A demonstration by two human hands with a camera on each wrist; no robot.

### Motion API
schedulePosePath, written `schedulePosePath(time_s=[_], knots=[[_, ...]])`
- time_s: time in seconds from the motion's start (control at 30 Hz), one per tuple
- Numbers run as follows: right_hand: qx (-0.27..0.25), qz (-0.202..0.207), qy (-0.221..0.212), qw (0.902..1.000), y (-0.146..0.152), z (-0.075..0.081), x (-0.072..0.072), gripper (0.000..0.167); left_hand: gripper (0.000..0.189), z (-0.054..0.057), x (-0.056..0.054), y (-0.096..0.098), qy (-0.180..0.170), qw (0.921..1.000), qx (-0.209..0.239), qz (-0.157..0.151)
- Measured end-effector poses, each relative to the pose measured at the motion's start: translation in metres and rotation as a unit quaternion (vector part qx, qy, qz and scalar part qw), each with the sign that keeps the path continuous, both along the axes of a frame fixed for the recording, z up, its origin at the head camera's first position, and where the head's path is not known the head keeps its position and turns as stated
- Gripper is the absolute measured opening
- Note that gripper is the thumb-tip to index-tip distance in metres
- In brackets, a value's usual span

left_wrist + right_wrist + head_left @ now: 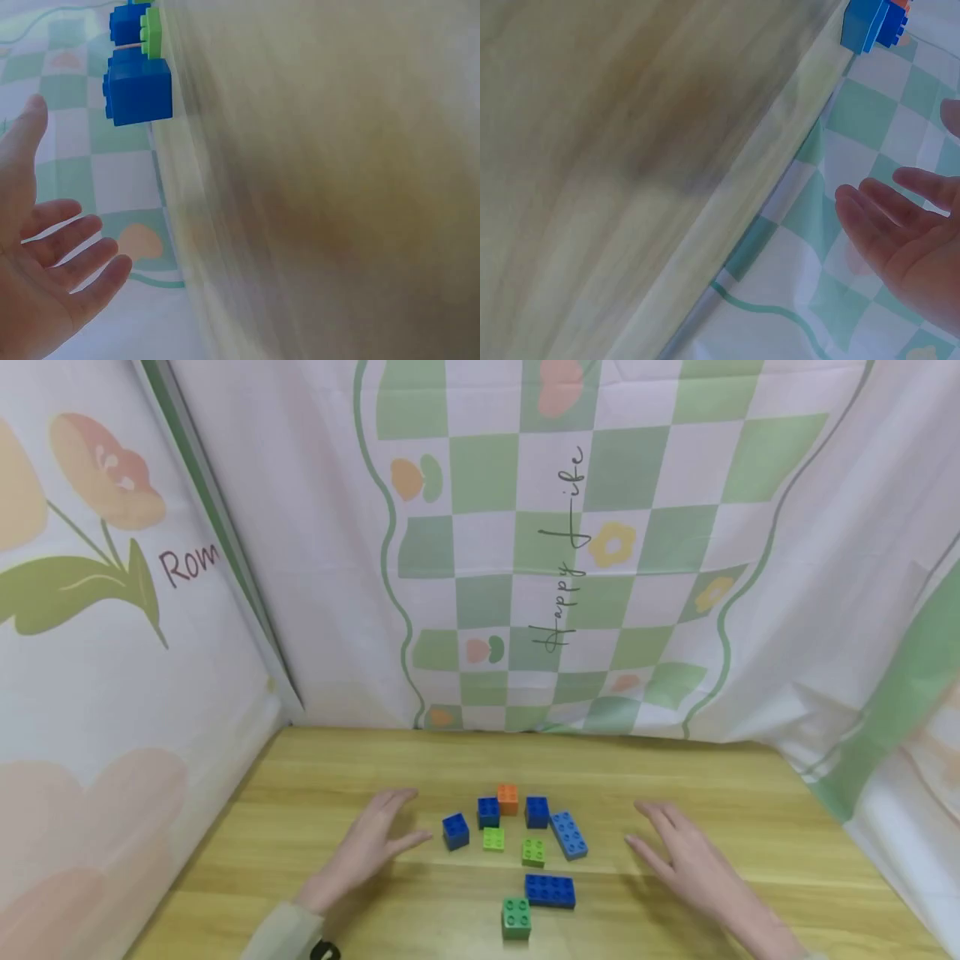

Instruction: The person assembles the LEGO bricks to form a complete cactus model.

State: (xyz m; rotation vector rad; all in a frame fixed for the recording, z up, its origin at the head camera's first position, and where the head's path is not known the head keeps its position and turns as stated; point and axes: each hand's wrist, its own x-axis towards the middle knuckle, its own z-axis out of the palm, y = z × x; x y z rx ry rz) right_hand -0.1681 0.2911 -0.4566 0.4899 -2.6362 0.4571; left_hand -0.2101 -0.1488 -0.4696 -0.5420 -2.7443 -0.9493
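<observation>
Both hands hover over the table on either side of a loose group of toy building bricks, holding nothing. My left hand (367,842), fingers spread, is nearest a dark blue brick (455,832). On the other side my right hand (686,860) has its fingers extended, closest to a lighter blue long brick (568,836). Between them lie an orange brick (507,799), two more dark blue square bricks (537,812), two lime green bricks (533,852), a long dark blue brick (550,891) and a green brick (516,918). In the left wrist view, a blue brick (139,90) stands beyond the thumb.
The wooden table (337,760) meets a white curtain with a green check pattern (483,472) at its back edge. A flowered cloth panel (90,710) borders the left side, and more cloth (885,710) hangs at the right.
</observation>
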Motion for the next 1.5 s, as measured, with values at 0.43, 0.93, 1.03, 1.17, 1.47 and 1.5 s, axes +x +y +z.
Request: schedulePosePath(time_s=[0.43,0.93,1.03,1.17,1.47,1.5], knots=[[-0.023,0.046,0.052,0.9973,-0.011,-0.010,0.010,0.046,0.059,-0.003,0.013,0.007,0.041,0.9984,0.013,-0.037],[-0.067,0.071,-0.013,0.9952,-0.019,-0.014,0.018,0.035,0.048,-0.005,0.024,0.014,0.002,0.9925,0.068,-0.101],[-0.078,0.085,-0.017,0.9932,-0.021,-0.015,0.019,0.034,0.046,-0.004,0.028,0.018,-0.018,0.9908,0.078,-0.109],[-0.095,0.110,-0.026,0.9891,-0.023,-0.016,0.019,0.030,0.046,-0.001,0.034,0.023,-0.041,0.9882,0.084,-0.121],[-0.109,0.158,-0.043,0.9805,-0.027,-0.019,0.019,0.031,0.046,-0.004,0.043,0.034,-0.082,0.9829,0.090,-0.137],[-0.108,0.167,-0.045,0.9790,-0.028,-0.019,0.019,0.032,0.046,-0.005,0.044,0.035,-0.086,0.9825,0.091,-0.138]])
